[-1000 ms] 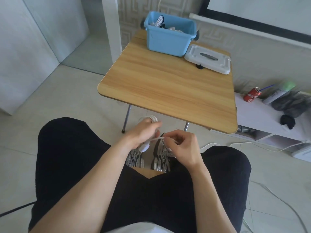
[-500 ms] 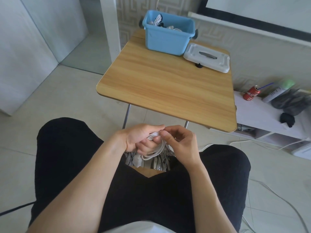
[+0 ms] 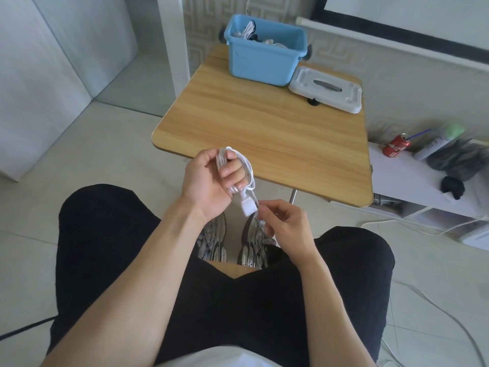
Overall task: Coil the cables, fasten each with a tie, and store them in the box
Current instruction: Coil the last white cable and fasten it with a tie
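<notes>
The table (image 3: 264, 133) stood ahead of the person's knees, with the blue box (image 3: 264, 62) at its far edge holding cables and the white lid (image 3: 326, 91) beside it. At the table's near edge, the left hand (image 3: 209, 178) gripped a coiled white cable (image 3: 247, 168); the right hand (image 3: 285, 223), just below, pinched its end beside the plug (image 3: 248, 206).

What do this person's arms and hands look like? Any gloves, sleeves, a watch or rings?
Both arms are bare from wrist to well above the elbow; no sleeve shows in the picture. The left hand and right hand wear no gloves, and no watch, bracelet or ring is visible on either. Lower down the person wears black shorts, with a white shirt hem at the bottom edge.
</notes>
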Demonstrator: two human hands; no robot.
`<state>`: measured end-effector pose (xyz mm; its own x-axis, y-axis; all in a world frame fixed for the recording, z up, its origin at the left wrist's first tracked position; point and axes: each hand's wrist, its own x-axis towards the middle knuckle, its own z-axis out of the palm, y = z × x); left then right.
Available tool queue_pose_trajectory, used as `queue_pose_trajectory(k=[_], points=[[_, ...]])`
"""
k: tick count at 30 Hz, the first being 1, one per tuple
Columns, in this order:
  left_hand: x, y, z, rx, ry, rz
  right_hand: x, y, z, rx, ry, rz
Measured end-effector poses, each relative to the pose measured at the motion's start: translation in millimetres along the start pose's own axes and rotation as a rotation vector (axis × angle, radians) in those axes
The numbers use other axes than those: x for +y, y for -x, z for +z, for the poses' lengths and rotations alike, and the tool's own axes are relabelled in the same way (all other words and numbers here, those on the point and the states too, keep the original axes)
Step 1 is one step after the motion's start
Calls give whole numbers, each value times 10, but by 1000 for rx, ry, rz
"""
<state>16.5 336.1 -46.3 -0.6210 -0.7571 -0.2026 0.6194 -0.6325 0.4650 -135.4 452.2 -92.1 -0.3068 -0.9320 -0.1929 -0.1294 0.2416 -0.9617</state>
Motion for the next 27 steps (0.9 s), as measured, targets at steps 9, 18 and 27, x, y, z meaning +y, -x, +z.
queue_pose_trajectory(k=[9,18,27], points=[[-134,-142,-58,362,-469,263,23,53,27,-289,287,89],[-254,-24,-246,170,-1465,-121,-65,57,44,-70,251,-44],[-203,77,-142,-216,-1217,-646,-74,62,-43,185,22,-50]])
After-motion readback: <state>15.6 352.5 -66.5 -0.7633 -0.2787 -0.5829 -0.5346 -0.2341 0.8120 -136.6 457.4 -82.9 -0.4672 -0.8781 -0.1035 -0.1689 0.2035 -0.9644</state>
